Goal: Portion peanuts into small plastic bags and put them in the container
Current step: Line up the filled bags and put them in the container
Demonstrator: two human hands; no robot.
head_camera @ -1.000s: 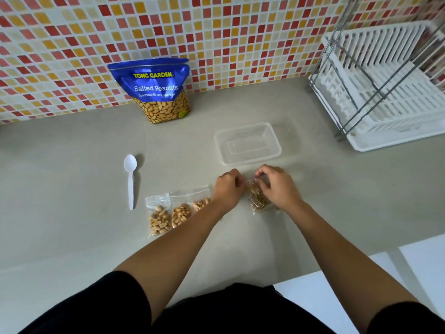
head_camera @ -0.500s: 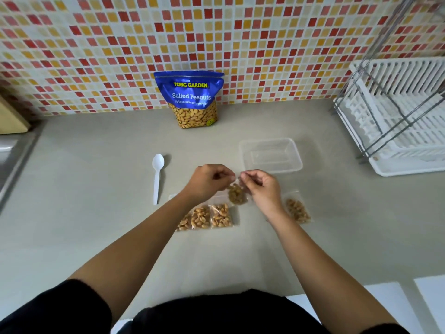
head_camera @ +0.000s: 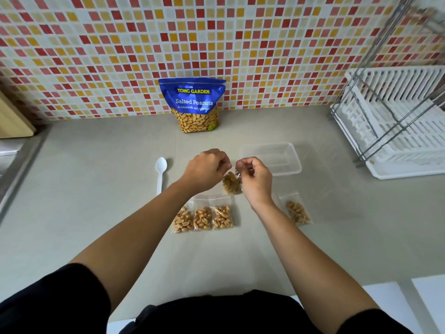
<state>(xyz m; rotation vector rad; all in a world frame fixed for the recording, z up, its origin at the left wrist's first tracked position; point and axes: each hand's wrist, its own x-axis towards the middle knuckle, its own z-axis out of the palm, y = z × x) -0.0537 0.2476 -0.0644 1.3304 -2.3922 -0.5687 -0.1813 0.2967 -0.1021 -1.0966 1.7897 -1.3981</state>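
My left hand (head_camera: 207, 168) and my right hand (head_camera: 254, 179) hold one small plastic bag of peanuts (head_camera: 231, 183) up above the counter, each pinching its top edge. Three filled small bags (head_camera: 203, 218) lie side by side on the counter below my left wrist. Another filled small bag (head_camera: 296, 210) lies to the right of my right wrist. The clear plastic container (head_camera: 272, 156) stands just beyond my right hand, with nothing visible in it. The blue Salted Peanuts pouch (head_camera: 193, 104) stands upright against the tiled wall.
A white plastic spoon (head_camera: 160, 173) lies left of my left hand. A white dish rack with a metal frame (head_camera: 395, 121) fills the right side. The edge of a sink (head_camera: 14, 169) and a wooden board (head_camera: 12, 121) are at the far left.
Both hands left one filled bag on the counter at the right and lifted another bag, pinched at its top. The camera view shifted, so the scene moved right in the frame.
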